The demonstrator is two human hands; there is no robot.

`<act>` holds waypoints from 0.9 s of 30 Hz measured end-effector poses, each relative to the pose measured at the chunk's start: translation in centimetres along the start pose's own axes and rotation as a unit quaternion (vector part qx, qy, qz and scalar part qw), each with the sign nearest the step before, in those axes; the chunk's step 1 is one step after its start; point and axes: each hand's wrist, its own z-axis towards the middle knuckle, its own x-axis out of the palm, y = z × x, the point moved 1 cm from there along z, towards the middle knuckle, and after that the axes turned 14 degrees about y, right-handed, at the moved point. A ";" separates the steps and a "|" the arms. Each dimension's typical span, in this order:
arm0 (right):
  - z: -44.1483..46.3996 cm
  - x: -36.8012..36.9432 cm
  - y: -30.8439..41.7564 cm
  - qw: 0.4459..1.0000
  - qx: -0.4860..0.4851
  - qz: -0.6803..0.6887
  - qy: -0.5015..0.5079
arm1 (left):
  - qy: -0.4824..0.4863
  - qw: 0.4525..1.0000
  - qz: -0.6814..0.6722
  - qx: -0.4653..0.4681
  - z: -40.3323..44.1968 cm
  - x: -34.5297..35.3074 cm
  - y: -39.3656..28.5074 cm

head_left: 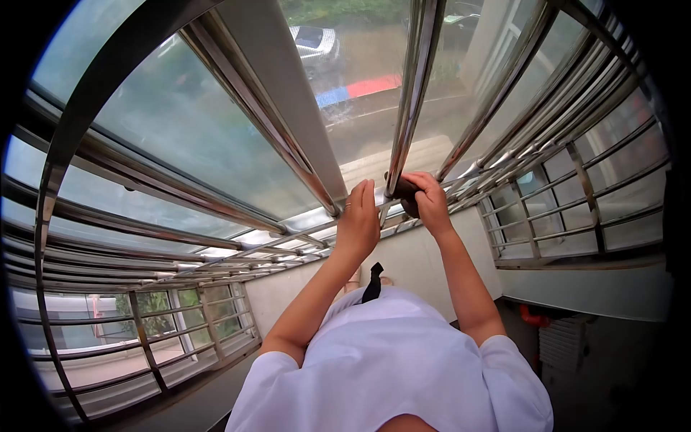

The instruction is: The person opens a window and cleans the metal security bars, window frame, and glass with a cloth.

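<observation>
Both of my hands are at the metal bars in front of a window, near the middle of the view. My left hand (359, 216) is raised beside the foot of a shiny upright bar (415, 93), fingers close together and pointing up; what it holds, if anything, is hidden. My right hand (430, 204), on the other side of that bar, has its fingers wrapped round a dark brown object (409, 196). This object touches or lies against the lower end of the bar, and its far part is hidden behind it.
More metal bars (259, 108) run up the window on both sides, joined by horizontal rails. Below stands a pale wall (277, 295). A car (314, 42) shows outside through the glass. A red object (534, 315) lies at the lower right.
</observation>
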 end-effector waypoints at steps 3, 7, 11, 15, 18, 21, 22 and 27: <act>1.3 -0.6 -0.5 0.952 0.133 0.265 0.074 | -0.008 1.000 -0.008 0.009 1.6 0.4 0.9; 2.8 -1.2 -0.6 0.905 0.174 0.370 0.118 | -0.015 0.997 -0.078 -0.010 3.5 0.8 0.7; 3.2 -1.5 -1.6 0.902 0.171 0.371 0.138 | -0.015 0.994 -0.098 -0.043 4.3 3.0 2.7; 1.6 -1.4 -1.4 0.929 0.146 0.325 0.103 | -0.108 0.984 -0.138 -0.001 3.8 2.5 2.3; 0.0 -0.7 -0.1 0.994 -0.037 -0.083 -0.063 | -0.151 0.982 -0.111 0.017 2.8 1.3 1.6; -0.9 0.6 0.3 0.987 0.012 -0.147 -0.067 | -0.120 0.990 0.057 0.041 2.1 1.1 1.4; -0.5 0.9 0.6 0.980 0.002 -0.181 -0.078 | -0.078 0.992 0.089 0.039 1.5 1.3 1.4; 2.8 2.0 1.1 0.966 0.017 -0.258 -0.006 | -0.003 0.994 0.103 -0.039 -1.4 0.3 0.2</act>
